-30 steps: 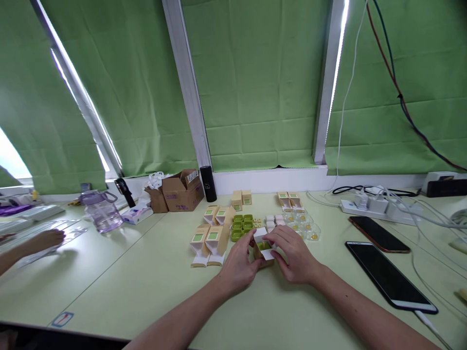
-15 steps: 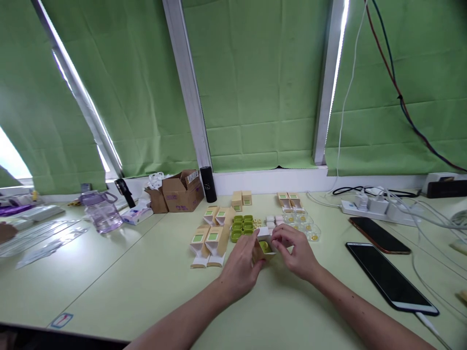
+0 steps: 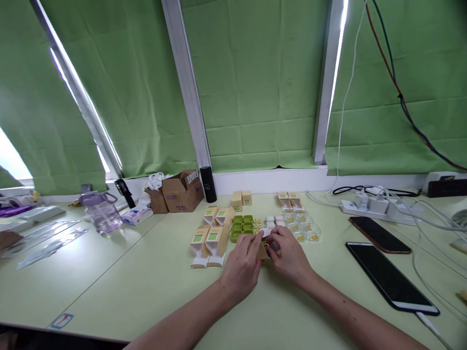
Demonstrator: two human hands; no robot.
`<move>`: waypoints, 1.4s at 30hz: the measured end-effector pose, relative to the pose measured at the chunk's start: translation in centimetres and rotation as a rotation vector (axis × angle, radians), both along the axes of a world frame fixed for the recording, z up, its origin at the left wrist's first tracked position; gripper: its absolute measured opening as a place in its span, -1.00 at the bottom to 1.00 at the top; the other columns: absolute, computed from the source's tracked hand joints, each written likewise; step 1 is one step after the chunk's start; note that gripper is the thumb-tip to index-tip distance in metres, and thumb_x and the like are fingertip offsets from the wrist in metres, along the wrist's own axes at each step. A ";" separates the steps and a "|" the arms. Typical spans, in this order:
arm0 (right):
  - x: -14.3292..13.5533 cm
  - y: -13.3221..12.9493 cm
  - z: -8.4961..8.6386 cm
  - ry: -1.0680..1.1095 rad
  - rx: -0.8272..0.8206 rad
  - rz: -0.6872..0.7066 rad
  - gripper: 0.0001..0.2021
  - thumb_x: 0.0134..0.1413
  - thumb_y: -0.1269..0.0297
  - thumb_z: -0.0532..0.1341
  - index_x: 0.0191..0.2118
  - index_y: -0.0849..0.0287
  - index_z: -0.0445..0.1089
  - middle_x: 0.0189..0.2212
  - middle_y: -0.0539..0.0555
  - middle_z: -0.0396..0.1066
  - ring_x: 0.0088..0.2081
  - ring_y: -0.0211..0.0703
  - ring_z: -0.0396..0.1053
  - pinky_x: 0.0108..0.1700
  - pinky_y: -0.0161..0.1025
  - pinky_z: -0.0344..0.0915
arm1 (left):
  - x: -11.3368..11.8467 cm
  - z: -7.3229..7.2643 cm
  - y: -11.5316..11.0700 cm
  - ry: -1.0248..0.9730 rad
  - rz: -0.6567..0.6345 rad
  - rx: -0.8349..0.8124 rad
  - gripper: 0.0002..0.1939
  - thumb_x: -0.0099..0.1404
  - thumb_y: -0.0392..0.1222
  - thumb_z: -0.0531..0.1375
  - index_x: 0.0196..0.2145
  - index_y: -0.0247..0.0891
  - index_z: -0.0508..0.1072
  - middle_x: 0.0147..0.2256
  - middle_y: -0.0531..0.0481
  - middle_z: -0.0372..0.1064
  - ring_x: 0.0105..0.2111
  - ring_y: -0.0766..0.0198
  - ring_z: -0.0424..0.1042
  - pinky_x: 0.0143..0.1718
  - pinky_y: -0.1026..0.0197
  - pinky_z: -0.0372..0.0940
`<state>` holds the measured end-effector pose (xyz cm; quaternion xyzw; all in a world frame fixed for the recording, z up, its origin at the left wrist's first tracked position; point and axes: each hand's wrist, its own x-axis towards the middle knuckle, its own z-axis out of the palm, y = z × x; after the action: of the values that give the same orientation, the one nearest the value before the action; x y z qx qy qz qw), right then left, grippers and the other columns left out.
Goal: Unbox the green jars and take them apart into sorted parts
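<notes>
My left hand (image 3: 242, 260) holds a small cardboard box (image 3: 261, 252) from its left side, fingers over the top edge. My right hand (image 3: 288, 250) pinches the box's right side near its white flap. The fingers hide most of the box and its inside. Just beyond are green square cups (image 3: 242, 226), small yellowish pieces (image 3: 257, 224) and white blocks (image 3: 275, 221). Clear cups with yellow contents (image 3: 301, 226) stand to the right. Several open cardboard boxes (image 3: 213, 236) with white flaps lie to the left.
At the back are two closed boxes (image 3: 241, 199), two open ones (image 3: 291, 201), a brown carton (image 3: 182, 190) and a black cylinder (image 3: 208, 184). Two phones (image 3: 392, 277) and a power strip (image 3: 379, 212) lie right. A purple bottle (image 3: 100, 211) and another person's hand (image 3: 9, 239) are left.
My hands have closed in over the box, and its green contents are now hidden. The other person's hand at the far left has moved lower and farther into view.
</notes>
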<state>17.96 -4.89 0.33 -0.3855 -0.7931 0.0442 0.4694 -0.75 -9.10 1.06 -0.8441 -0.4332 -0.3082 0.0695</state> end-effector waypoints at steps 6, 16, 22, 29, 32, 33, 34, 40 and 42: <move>0.0 0.7 -0.4 0.173 -0.144 0.081 -0.85 0.12 0.41 0.22 -0.44 0.09 0.30 -0.37 0.07 0.39 -0.37 -0.08 0.37 -0.36 -0.15 0.37 | 0.1 0.0 0.1 0.020 0.031 0.014 -0.16 0.32 -0.38 0.15 0.46 -0.13 -0.08 0.09 -0.26 0.33 0.12 -0.10 0.29 -0.02 -0.11 0.45; 0.3 0.7 -0.1 0.630 -0.527 0.242 -0.67 0.16 -0.07 0.29 -0.35 0.11 0.36 -0.20 0.14 0.52 -0.25 -0.04 0.46 -0.18 -0.12 0.42 | -0.5 0.7 0.3 -0.026 0.061 0.051 -0.17 0.33 -0.39 0.12 0.47 -0.14 -0.08 0.08 -0.27 0.31 0.11 -0.08 0.29 0.03 -0.13 0.41; 0.5 1.1 0.7 0.805 -0.557 0.284 -0.57 0.03 -0.20 0.37 -0.36 0.10 0.38 -0.38 0.06 0.49 -0.36 -0.10 0.40 -0.27 -0.16 0.40 | -0.5 1.2 0.2 -0.101 0.067 0.056 -0.17 0.32 -0.39 0.13 0.46 -0.13 -0.05 0.08 -0.27 0.31 0.11 -0.10 0.29 0.06 -0.16 0.38; 1.4 1.0 1.9 0.945 -0.515 0.217 -0.55 -0.03 -0.20 0.41 -0.35 0.10 0.39 -0.35 0.07 0.53 -0.33 -0.11 0.41 -0.30 -0.22 0.36 | -1.8 1.7 1.3 -0.295 0.103 0.043 -0.23 0.34 -0.31 0.18 0.44 -0.07 0.05 0.10 -0.22 0.34 0.15 -0.10 0.28 0.18 -0.23 0.26; 1.8 1.2 1.7 0.921 -0.485 0.197 -0.56 -0.02 -0.19 0.41 -0.36 0.09 0.38 -0.34 0.09 0.53 -0.27 -0.06 0.44 -0.24 -0.19 0.38 | -2.3 1.7 1.9 -0.468 0.095 -0.011 -0.26 0.35 -0.25 0.22 0.42 -0.06 0.10 0.14 -0.20 0.32 0.19 -0.09 0.28 0.23 -0.22 0.22; 1.8 1.3 1.5 0.906 -0.480 0.193 -0.56 -0.02 -0.19 0.40 -0.36 0.09 0.38 -0.34 0.10 0.54 -0.26 -0.04 0.45 -0.22 -0.18 0.38 | -2.3 1.8 2.0 -0.545 0.084 -0.050 -0.27 0.35 -0.23 0.22 0.41 -0.06 0.12 0.15 -0.20 0.32 0.18 -0.08 0.29 0.21 -0.19 0.26; 1.8 1.4 1.4 0.886 -0.479 0.191 -0.56 -0.01 -0.20 0.40 -0.37 0.09 0.37 -0.33 0.10 0.54 -0.24 -0.03 0.46 -0.20 -0.16 0.38 | -2.3 1.8 2.0 -0.631 0.068 -0.101 -0.29 0.35 -0.20 0.23 0.40 -0.07 0.13 0.16 -0.20 0.31 0.17 -0.06 0.32 0.17 -0.14 0.31; 1.7 1.4 0.5 0.682 -0.491 0.164 -0.58 0.12 -0.21 0.28 -0.34 0.09 0.37 -0.29 0.13 0.55 -0.27 -0.02 0.44 -0.18 -0.14 0.35 | -1.7 2.2 2.3 -1.090 -0.131 -0.439 -0.23 0.31 -0.01 0.33 0.35 -0.08 0.09 0.16 -0.21 0.38 0.07 0.03 0.49 0.07 -0.01 0.42; 1.7 1.4 0.3 0.597 -0.484 0.149 -0.61 0.17 -0.17 0.24 -0.33 0.09 0.38 -0.26 0.13 0.56 -0.25 -0.02 0.44 -0.17 -0.14 0.34 | -1.7 2.3 2.5 -1.198 -0.170 -0.499 -0.22 0.25 0.05 0.38 0.29 -0.12 0.12 0.13 -0.24 0.43 0.09 0.00 0.49 0.09 -0.03 0.41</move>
<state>19.63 -3.52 0.64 -0.3964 -0.6142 0.3742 0.5706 -2.42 -6.58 3.36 -0.5485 -0.3872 -0.6196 -0.4066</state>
